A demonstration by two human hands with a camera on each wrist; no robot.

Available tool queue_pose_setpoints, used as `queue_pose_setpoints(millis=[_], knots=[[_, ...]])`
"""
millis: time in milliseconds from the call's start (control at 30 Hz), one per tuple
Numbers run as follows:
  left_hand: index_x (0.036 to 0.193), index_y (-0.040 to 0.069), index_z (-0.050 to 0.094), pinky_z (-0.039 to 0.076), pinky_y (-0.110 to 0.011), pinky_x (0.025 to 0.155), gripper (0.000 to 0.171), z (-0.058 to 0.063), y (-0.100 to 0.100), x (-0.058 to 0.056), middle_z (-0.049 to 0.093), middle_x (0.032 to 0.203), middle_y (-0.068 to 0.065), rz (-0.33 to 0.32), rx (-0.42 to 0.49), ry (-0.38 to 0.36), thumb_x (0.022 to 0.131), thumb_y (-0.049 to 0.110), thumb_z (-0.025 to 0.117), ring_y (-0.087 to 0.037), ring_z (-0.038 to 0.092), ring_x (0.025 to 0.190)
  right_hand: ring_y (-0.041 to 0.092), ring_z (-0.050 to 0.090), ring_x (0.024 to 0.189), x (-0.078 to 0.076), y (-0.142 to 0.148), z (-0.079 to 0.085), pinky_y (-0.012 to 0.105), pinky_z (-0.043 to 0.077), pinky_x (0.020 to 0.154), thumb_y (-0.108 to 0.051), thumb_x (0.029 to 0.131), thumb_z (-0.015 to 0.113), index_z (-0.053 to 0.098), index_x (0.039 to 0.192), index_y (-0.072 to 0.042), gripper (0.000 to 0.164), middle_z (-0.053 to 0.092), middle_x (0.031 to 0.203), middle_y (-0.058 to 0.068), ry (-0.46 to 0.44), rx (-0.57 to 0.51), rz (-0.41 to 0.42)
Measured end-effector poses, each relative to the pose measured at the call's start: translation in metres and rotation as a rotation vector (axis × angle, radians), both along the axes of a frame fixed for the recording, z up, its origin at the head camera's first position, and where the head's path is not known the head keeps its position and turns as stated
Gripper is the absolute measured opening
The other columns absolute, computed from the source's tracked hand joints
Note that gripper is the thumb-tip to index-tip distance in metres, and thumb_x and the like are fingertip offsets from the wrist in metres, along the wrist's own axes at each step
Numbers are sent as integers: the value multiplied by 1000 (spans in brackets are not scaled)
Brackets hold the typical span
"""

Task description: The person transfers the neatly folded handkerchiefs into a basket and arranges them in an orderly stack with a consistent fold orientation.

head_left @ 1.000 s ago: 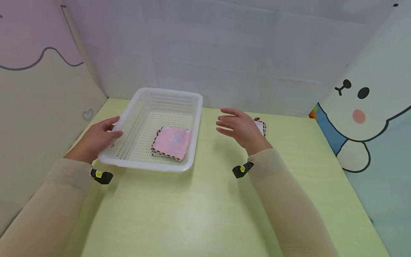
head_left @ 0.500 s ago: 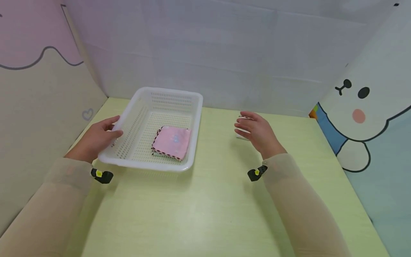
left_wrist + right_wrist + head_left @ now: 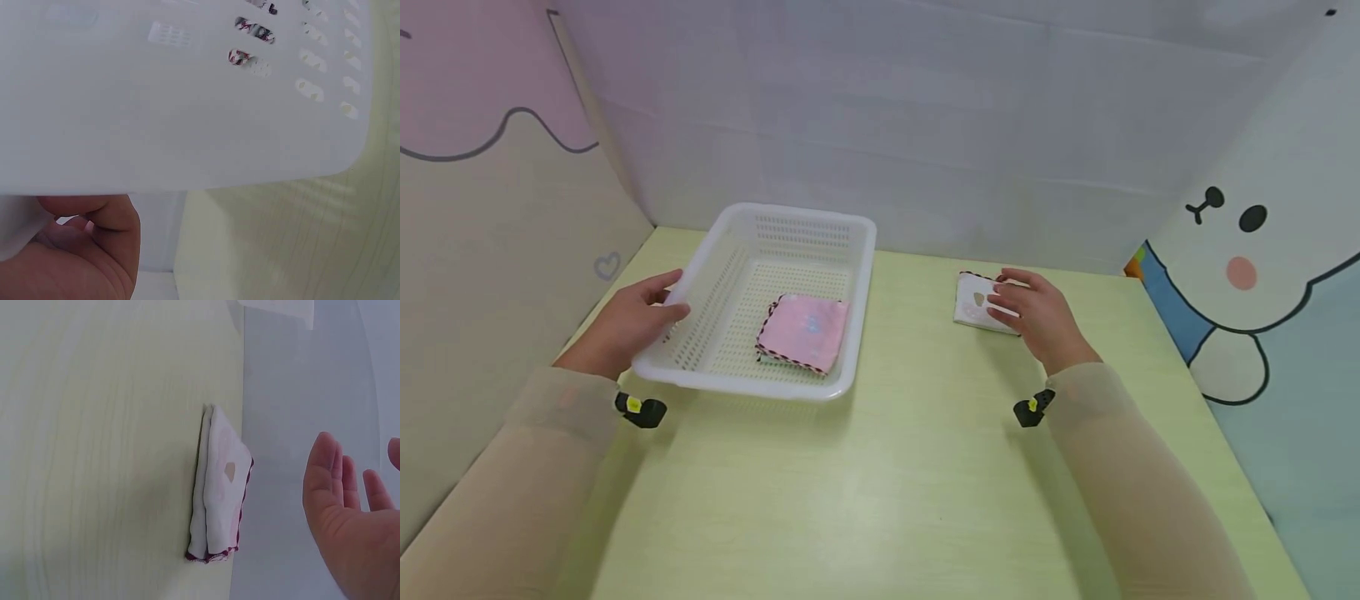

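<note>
My left hand [image 3: 623,323] grips the left rim of a white perforated plastic basket [image 3: 748,385], thumb and fingers on either side; the left wrist view shows the curled fingers [image 3: 115,225] at the basket edge. Inside the basket lies a folded pink cloth [image 3: 802,332] with a dark-and-white twisted edging. On the table's right side is a folded white cloth [image 3: 972,305] with a small tan patch. Its layers and dark red edging show in the right wrist view. My right hand [image 3: 1043,321] hovers over this cloth's right part, apart from it, fingers loosely extended and holding nothing.
The pale yellow-green table [image 3: 880,492] meets a light fabric wall [image 3: 925,125] at the back. Side panels stand left and right, the right one [image 3: 1285,275] printed with a cartoon animal.
My right hand has moved to the right, passing over the folded white cloth and uncovering its left part. My left hand and the basket have stayed in place.
</note>
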State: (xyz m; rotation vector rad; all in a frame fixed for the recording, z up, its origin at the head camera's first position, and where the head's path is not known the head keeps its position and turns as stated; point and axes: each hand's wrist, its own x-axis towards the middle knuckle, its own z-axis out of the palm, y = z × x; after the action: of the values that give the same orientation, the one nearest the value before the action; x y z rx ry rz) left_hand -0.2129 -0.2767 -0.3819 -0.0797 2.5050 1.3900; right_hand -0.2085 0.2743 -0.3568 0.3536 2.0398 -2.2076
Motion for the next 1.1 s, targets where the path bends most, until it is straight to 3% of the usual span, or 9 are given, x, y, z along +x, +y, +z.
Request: queue_pose_setpoints(millis=[200,567,733,867,967,1100], knots=[[172,24,15,62,-38,74,75,-1,0,0,43,147,-21,0,11,-3,110,26,57,-23,68,97,22,60,122,-2,14,-2,23,58,93,-13,109,59,38,163,-9,59,57,127,-1,-17,30,-23],[172,24,16,62,-37,75,75,-1,-1,0,42,149,-22,3,4,-7,110,29,57,-27,68,101,20,58,120,-6,33,-2,26,56,100,-14,109,58,31,167,-10,64,60,122,0,-25,62,-38],[172,24,16,62,-37,75,75,-1,-1,0,42,150,-22,8,-2,-10,110,28,57,-26,68,100,23,55,129,-13,40,-5,35,48,113,-16,109,58,29,168,-14,66,52,144,9,-54,62,-59],[172,24,16,61,-36,74,74,-1,-1,0,43,147,-21,5,2,-4,110,26,56,-25,68,99,28,47,144,-19,46,-10,40,41,120,-18,110,56,27,170,-16,66,28,170,12,-70,90,-65],[172,24,16,61,-35,74,74,0,1,0,43,144,-20,7,6,-2,110,24,56,-25,67,99,30,42,149,-22,50,-14,42,39,122,-19,111,54,25,170,-16,65,15,176,12,-77,108,-68],[172,24,16,62,-36,75,75,1,2,0,44,142,-19,14,13,-7,110,24,57,-26,68,99,31,39,150,-25,54,-21,43,36,124,-18,112,52,24,171,-17,65,16,176,13,-90,113,-76]])
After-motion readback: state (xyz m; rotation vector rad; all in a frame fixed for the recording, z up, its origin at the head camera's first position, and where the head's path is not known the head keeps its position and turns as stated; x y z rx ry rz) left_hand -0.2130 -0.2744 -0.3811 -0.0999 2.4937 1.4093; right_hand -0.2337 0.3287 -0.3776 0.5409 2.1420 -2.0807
